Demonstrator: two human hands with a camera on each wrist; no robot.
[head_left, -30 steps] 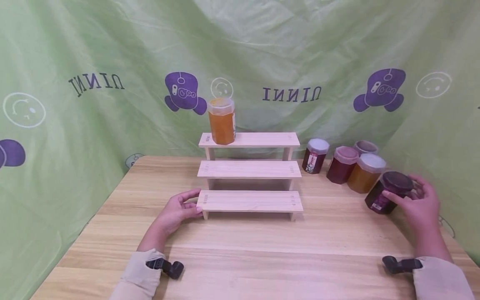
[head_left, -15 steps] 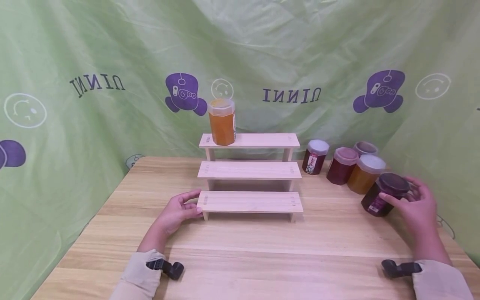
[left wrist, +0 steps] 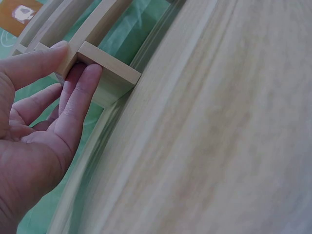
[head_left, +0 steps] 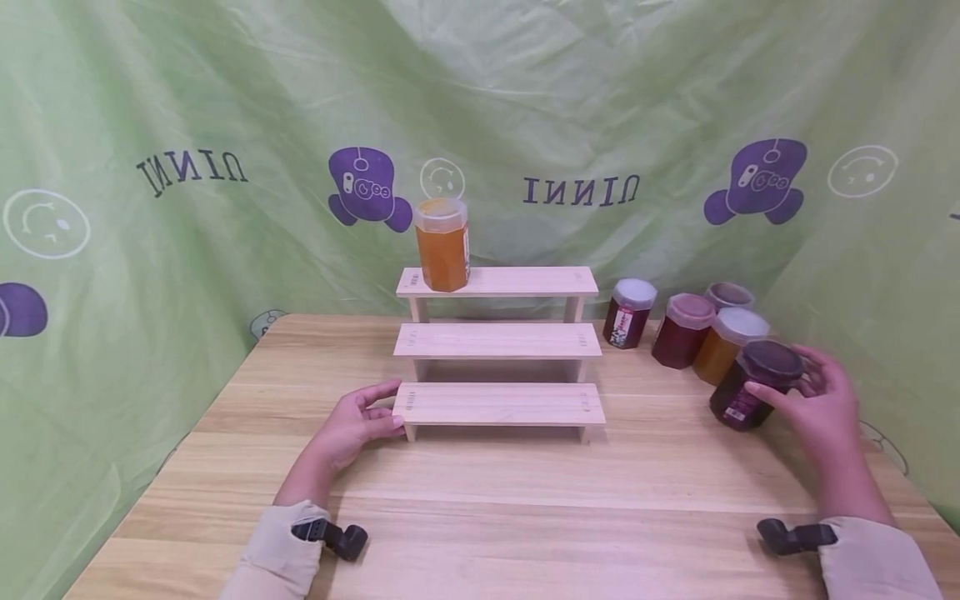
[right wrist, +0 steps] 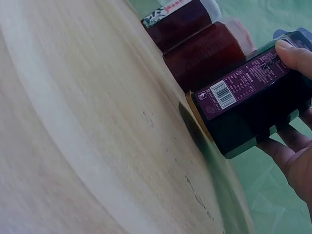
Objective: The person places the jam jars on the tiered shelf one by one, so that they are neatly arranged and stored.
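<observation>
Beige sleeves (head_left: 272,550), black wrist straps (head_left: 318,530), bare hands (head_left: 348,427).

R hand (right wrist: 298,168) grips dk jar (right wrist: 258,112), purple lbl (right wrist: 249,78) w/ barcode (right wrist: 223,94); 2 red jars (right wrist: 204,56) nr, on tbl (right wrist: 92,117).

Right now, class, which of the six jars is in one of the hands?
The darkest jar, with the purple label, gripped by the right hand; the other five stand unheld.
</observation>
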